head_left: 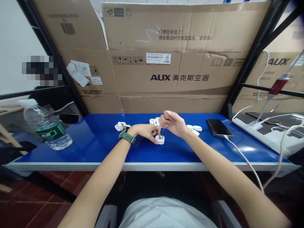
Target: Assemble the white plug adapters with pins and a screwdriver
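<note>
My left hand (149,131), with a green-banded watch on its wrist, has its thumb and fingertips on a small white plug (160,140) standing on the blue tabletop. Metal parts show on the plug's upper side. My right hand (173,123) is closed around a thin screwdriver (162,131), its metal shaft pointing down at those parts; the handle is hidden in my fist. Behind my hands sits a group of white plug pieces (153,121). More white pieces (121,126) with metal parts lie left of my left wrist, and smooth white covers (197,128) lie beyond my right wrist.
A water bottle (49,126) stands at the table's left. To the right lies a phone (219,127) with a white cable (242,155) running over the front edge. A power strip (261,134) is at far right. Cardboard (166,85) walls off the back.
</note>
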The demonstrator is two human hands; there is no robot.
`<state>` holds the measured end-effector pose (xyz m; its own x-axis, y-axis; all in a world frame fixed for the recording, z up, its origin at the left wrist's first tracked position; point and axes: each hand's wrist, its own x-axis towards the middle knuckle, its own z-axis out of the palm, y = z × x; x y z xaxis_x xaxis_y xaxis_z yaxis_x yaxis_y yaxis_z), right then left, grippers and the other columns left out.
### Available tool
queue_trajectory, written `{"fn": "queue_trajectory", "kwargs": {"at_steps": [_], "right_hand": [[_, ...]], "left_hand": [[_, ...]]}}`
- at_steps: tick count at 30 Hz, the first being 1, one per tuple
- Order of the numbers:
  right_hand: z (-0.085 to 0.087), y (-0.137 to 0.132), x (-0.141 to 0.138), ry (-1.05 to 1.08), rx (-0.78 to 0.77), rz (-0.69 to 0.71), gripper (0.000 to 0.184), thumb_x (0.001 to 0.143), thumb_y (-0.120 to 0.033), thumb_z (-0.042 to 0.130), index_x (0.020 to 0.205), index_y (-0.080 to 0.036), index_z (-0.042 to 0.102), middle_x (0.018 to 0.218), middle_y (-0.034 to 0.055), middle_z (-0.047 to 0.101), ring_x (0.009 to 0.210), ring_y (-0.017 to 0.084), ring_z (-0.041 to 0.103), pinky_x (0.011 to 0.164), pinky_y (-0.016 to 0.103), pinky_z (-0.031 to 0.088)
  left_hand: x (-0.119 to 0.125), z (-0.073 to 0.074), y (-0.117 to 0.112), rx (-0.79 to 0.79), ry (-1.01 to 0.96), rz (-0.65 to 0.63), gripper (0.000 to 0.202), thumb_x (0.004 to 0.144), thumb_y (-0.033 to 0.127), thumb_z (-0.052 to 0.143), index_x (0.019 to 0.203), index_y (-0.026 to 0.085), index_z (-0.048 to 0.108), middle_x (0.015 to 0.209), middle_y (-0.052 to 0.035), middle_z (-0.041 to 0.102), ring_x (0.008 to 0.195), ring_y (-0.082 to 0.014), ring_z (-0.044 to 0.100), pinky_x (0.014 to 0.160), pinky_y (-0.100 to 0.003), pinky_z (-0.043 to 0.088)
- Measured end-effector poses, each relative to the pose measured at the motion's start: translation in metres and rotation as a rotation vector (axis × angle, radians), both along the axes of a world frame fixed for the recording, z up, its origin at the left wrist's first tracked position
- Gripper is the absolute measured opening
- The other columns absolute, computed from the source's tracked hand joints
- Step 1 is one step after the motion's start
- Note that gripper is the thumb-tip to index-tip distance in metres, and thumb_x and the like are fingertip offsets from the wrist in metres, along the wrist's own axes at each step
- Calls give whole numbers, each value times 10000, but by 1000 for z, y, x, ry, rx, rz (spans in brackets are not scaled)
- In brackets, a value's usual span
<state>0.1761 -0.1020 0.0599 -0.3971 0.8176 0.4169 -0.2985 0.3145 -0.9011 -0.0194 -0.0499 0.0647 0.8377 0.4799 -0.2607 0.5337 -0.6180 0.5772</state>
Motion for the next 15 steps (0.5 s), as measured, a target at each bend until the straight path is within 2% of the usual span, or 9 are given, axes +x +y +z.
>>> {"fn": "queue_trajectory", "kwargs": {"at_steps": [8,12,15], "right_hand": [[-2,0,-4,56,2,57,418,913,-471,518,656,-228,294,639,-20,257,606,167,331,630,320,393],[-3,3,-4,31,43,92,298,863,-441,599,737,-221,443,731,3,426,673,164,456,672,312,446],[-2,4,0,-98,122,92,246,869,-443,638,937,-211,593,852,25,554,772,176,549,734,313,484]], "left_hand": [[-1,-1,1,21,13,-4,500,694,521,828,1013,190,632,642,71,369,574,-107,356,563,-274,270],[-1,-1,1,38,26,-1,491,705,517,822,1017,193,624,644,69,375,573,-109,353,555,-277,269],[-2,-2,2,54,21,-3,507,708,510,823,1040,194,609,647,68,383,569,-111,356,551,-278,273]]}}
